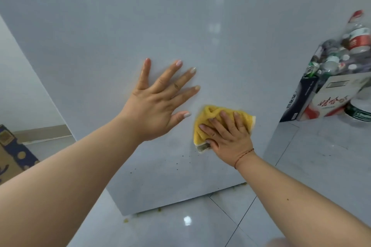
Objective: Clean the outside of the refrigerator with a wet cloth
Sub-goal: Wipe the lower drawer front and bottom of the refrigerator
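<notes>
Blurring at the far right makes the heap of plastic bottles point(341, 54) above printed cartons hard to read. Left hand point(158, 102) lies flat, fingers spread, on the glossy white refrigerator side point(120, 26). Just right, nearer, right hand point(226, 134) presses the folded yellow cloth point(208, 120) against it, partly covering it.
</notes>
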`<state>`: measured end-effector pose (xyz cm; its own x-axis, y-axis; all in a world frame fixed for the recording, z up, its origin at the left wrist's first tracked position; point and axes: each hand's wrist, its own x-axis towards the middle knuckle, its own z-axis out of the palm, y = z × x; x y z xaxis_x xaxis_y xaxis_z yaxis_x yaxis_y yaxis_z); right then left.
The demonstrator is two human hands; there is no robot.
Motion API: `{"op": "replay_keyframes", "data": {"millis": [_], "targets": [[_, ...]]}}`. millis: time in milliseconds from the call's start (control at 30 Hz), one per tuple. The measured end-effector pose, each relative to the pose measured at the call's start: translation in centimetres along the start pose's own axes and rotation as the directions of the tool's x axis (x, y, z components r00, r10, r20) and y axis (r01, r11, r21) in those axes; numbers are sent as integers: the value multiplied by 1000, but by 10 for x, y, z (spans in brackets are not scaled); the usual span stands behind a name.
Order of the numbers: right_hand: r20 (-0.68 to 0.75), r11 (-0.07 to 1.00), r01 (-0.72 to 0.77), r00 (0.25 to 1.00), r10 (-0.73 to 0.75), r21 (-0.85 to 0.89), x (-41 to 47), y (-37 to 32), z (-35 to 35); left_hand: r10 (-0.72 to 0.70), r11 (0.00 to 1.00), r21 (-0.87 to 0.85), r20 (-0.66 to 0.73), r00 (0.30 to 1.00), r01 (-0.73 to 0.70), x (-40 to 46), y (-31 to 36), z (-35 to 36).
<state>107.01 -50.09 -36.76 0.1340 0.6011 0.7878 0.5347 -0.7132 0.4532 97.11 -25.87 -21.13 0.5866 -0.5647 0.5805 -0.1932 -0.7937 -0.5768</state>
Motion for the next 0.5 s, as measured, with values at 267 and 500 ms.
{"op": "replay_keyframes", "data": {"millis": [267, 500], "targets": [[187, 698, -707, 706, 683, 119, -19, 20, -3, 30, 999, 30, -137, 990, -26, 0, 0, 9], [370, -264, -882, -112, 922, 390, -4, 44, 2, 40, 999, 35, -146, 988, -35, 3, 1, 11]]}}
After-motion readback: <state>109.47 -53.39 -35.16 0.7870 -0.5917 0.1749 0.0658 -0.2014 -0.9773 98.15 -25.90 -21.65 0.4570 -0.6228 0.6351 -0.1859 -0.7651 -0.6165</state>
